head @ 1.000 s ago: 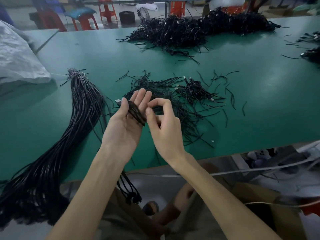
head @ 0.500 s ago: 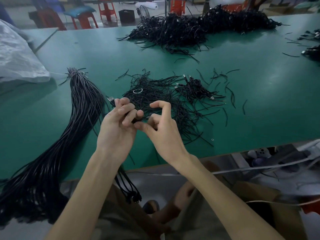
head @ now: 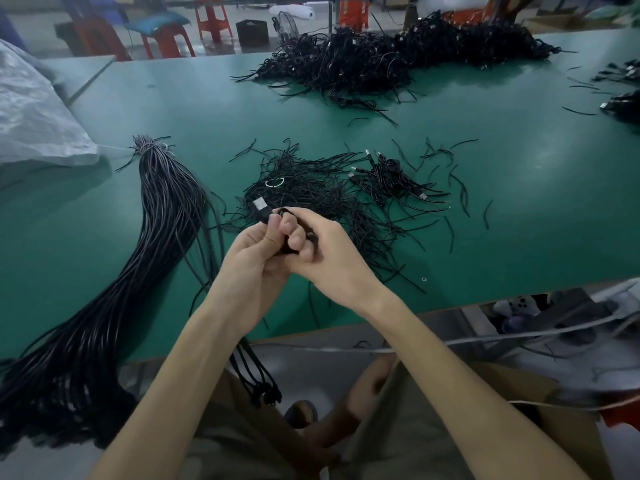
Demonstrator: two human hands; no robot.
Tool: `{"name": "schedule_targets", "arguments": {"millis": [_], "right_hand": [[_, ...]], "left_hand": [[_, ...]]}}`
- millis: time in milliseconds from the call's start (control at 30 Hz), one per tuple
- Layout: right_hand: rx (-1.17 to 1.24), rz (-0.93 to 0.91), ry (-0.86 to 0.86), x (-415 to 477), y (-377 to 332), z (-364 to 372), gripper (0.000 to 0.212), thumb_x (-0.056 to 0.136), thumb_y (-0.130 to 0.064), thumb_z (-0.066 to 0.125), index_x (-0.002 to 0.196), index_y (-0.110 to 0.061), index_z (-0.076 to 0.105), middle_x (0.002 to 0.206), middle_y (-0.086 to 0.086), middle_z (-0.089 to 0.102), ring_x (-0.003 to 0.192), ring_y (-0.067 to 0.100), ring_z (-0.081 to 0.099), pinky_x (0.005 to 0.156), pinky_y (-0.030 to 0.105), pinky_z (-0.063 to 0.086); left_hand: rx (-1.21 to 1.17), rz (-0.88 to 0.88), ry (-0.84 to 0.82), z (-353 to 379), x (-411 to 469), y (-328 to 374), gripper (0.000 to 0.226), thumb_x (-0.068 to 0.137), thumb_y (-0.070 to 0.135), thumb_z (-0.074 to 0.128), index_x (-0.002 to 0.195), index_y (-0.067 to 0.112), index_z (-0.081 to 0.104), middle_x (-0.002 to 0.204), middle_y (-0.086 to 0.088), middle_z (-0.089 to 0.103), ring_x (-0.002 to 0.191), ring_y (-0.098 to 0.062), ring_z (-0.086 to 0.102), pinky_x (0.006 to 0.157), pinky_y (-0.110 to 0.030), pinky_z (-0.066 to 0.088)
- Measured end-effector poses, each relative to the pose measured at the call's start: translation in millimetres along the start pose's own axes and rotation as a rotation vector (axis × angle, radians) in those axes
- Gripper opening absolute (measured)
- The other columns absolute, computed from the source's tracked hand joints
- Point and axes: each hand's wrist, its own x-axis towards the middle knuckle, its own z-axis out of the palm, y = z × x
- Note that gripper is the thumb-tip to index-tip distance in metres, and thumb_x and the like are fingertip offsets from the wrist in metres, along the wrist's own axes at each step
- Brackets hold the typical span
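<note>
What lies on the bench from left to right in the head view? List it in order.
Grey woven plastic sack → long tied bundle of black cables → left hand, gripping a coiled black cable with silver plug → right hand, also gripping it → small heap of black plug-ended cables → black cable pile at the right edge.

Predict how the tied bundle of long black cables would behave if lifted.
The cable bundle would probably flop: it curves and drapes over the table edge. Likely heavy, having many strands. The tie at its far end should hold them together.
</note>
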Motion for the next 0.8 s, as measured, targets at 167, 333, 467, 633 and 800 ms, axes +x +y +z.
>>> {"name": "schedule_targets", "arguments": {"millis": [167,333,467,633,800], "right_hand": [[-0.046,-0.043,0.048,-8,9,-2,0.032,0.081,0.002,0.071,0.106,-0.019,0.068,0.075,-0.024,0.06,0.073,-0.002,0.057,0.071,0.013,0.045],[-0.04,-0.046,0.1,-10,10,5,0.037,0.083,-0.001,0.076,0.117,-0.016,0.071,0.085,-0.023,0.066,0.083,-0.002,0.063,0.078,0.014,0.05],[-0.094,-0.076,0.103,-10,11,3,0.039,0.082,-0.01,0.082,0.119,-0.018,0.072,0.105,-0.006,0.073,0.095,0.007,0.067,0.085,0.022,0.054],[-0.236,-0.117,0.062,-11,17,2,0.039,0.083,-0.01,0.081,0.12,-0.014,0.069,0.106,0.001,0.069,0.097,0.016,0.064,0.087,0.036,0.053],[-0.32,-0.051,-0.051,-17,16,0,0.026,0.087,-0.022,0.077,0.094,-0.024,0.051,0.087,-0.01,0.058,0.075,0.005,0.053,0.067,0.027,0.046]], "left_hand": [[0.241,-0.048,-0.056,-10,-5,11,0.028,0.106,0.015,0.044,0.095,0.004,0.067,0.097,-0.018,0.071,0.101,-0.03,0.069,0.09,-0.036,0.056],[0.51,0.019,0.01,-5,-12,17,0.026,0.102,0.02,0.053,0.096,0.004,0.071,0.1,-0.017,0.074,0.1,-0.03,0.071,0.09,-0.037,0.058],[0.922,0.06,0.103,-3,-15,17,0.017,0.097,0.024,0.062,0.095,0.016,0.077,0.097,-0.005,0.077,0.097,-0.022,0.072,0.096,-0.046,0.055],[1.099,0.096,0.166,1,-18,13,0.011,0.088,0.043,0.061,0.086,0.041,0.071,0.09,-0.001,0.056,0.08,-0.011,0.053,0.073,-0.023,0.042],[1.131,0.108,0.137,-3,-19,14,0.022,0.083,0.042,0.065,0.081,0.023,0.074,0.085,-0.016,0.048,0.074,-0.022,0.046,0.066,-0.028,0.034]]}}
